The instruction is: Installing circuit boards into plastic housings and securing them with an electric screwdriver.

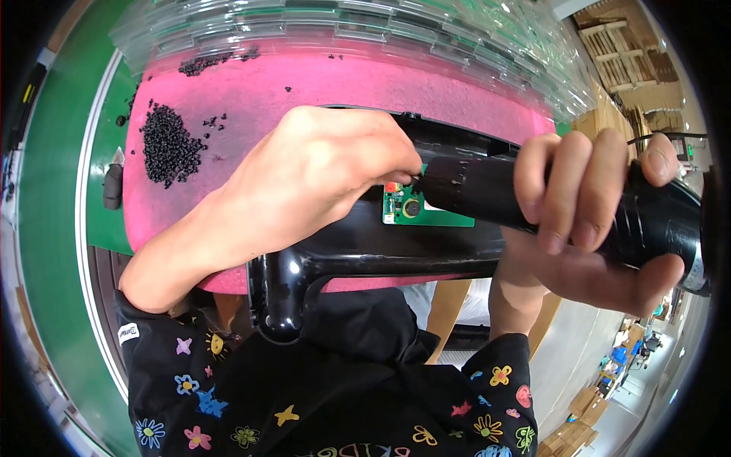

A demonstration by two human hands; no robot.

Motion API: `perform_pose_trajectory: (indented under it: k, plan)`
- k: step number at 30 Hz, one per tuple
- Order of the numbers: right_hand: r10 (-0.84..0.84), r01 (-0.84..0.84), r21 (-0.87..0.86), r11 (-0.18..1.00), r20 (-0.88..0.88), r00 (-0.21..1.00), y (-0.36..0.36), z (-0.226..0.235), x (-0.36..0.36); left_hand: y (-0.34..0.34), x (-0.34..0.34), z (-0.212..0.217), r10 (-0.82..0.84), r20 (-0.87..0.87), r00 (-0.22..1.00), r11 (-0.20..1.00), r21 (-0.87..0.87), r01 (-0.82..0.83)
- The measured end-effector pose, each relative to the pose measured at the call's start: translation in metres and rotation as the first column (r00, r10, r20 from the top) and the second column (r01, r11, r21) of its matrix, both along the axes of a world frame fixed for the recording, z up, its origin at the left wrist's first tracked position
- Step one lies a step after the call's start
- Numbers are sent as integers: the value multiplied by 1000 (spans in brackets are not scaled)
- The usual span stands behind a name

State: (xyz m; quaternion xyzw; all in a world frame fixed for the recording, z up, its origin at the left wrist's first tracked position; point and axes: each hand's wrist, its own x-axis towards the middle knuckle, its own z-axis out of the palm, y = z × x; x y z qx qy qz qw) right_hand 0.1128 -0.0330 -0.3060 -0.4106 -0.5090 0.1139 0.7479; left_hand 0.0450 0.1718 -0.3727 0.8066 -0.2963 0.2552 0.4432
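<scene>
My right hand (pixel 586 194) is wrapped round a black electric screwdriver (pixel 480 186), held almost level with its nose pointing left. At that nose, my left hand (pixel 335 171) has its thumb and fingers pinched together. Something small and dark shows at the fingertips, too hidden to name. Just below them is a green circuit board (pixel 434 216) with a round black part and a red part. The board lies in a glossy black plastic housing (pixel 358 265), which stretches under both hands and has a rounded arm at its near left.
A heap of small black screws (pixel 169 145) lies on the pink mat (pixel 251 84) at the left, with a smaller heap behind. Stacked clear plastic trays (pixel 335 27) line the far edge. A cable (pixel 670 136) trails at the right. Cardboard boxes (pixel 601 126) stand beyond.
</scene>
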Motion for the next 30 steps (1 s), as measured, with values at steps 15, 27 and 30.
perform_pose_trajectory:
  k: [15,27,30]
  plan:
    - [-264,252,-83,964,-218,939,19,-24,-6,3,-1,-3,96,-265,960,990,126,-64]
    - [-233,201,-198,959,-154,960,31,-22,-2,4,-9,-29,79,-234,969,995,81,-62]
    - [-230,199,-234,952,-112,967,32,-17,-3,4,-8,-28,70,-245,967,995,82,-52]
